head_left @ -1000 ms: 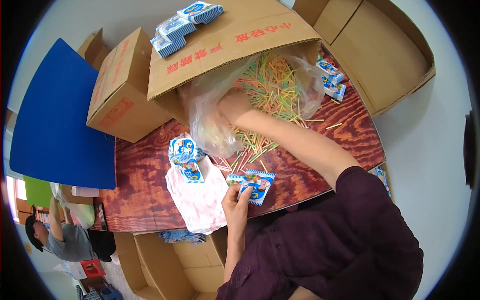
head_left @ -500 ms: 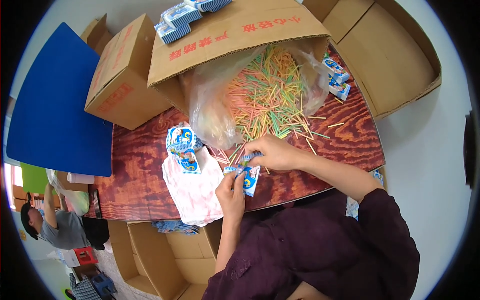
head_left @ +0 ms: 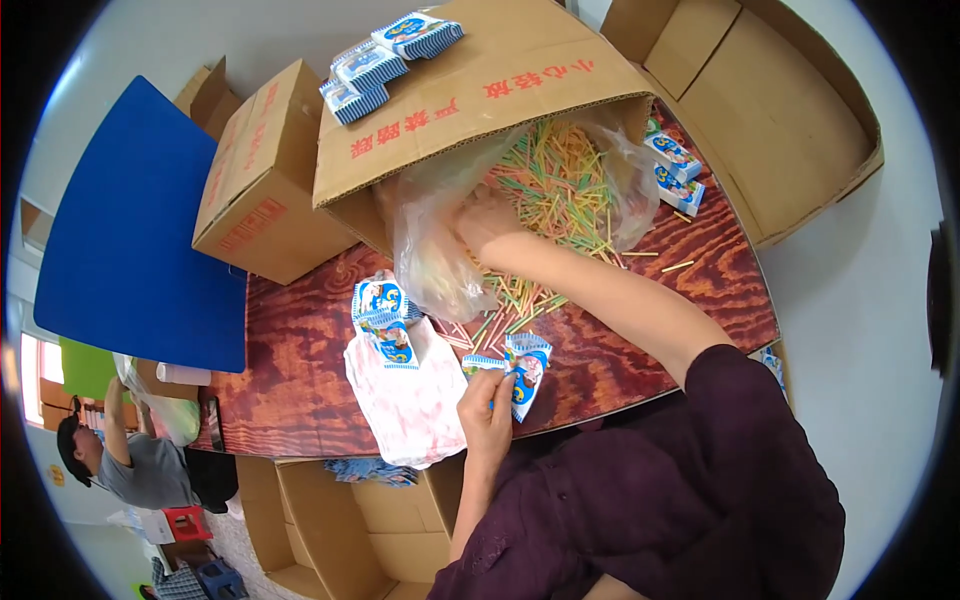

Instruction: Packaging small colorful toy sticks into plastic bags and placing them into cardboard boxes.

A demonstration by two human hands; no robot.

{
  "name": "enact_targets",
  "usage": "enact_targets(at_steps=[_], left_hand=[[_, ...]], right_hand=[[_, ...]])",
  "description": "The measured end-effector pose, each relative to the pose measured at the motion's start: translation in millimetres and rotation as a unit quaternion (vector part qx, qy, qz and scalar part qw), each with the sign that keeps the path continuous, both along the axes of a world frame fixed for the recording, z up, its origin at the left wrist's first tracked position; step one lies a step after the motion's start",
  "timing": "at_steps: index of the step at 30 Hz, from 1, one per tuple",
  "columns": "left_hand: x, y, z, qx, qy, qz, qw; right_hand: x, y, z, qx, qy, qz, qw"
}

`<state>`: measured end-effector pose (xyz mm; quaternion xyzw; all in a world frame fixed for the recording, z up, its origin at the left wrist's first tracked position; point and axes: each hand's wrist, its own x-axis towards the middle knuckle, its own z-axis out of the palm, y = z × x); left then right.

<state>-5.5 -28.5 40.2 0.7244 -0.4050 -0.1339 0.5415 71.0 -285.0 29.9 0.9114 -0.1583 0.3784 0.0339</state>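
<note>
Small blue-and-white packet [head_left: 526, 372] is sitting near the front edge of the wooden surface [head_left: 300, 370], its mouth pointing up and away from the person, and the left hand [head_left: 487, 410] is pinching its lower edge, the grip closing on the packet between thumb and fingers. Just beside it to the left, a pink-and-white cloth [head_left: 410, 410] is lying spread out and hanging over the surface's edge, with two more packets of the same kind [head_left: 380, 318] stacked on its far end. Beyond the held packet, loose coloured sticks [head_left: 505, 300] are lying scattered on the wood, spilling from a clear plastic bag [head_left: 440, 250] full of them. The right hand [head_left: 485, 222] is reaching into that heap at the bag's mouth; its fingers are buried among the sticks, so I cannot tell how far that grip is open or what it has. The bag is coming out of a large cardboard box [head_left: 480, 90] tipped on its side, with several striped packets [head_left: 385, 55] resting on top. A second closed box [head_left: 262, 180] is standing to the left, and a few packets [head_left: 675, 170] are lying to the right of the bag. Another person [head_left: 125, 465] is standing at lower left, well apart.
</note>
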Motion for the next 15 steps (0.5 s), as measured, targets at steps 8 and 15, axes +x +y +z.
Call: enact_targets(at_steps=[8,15], left_hand=[[8,22,-4,0.001,0.024,0.040,0.999],[11,38,-7,0.000,0.109,0.073,0.991]], right_hand=[[9,9,29,0.085,0.248,-0.026,0.965],[-15,-53,27,0.305,0.200,0.034,0.930]])
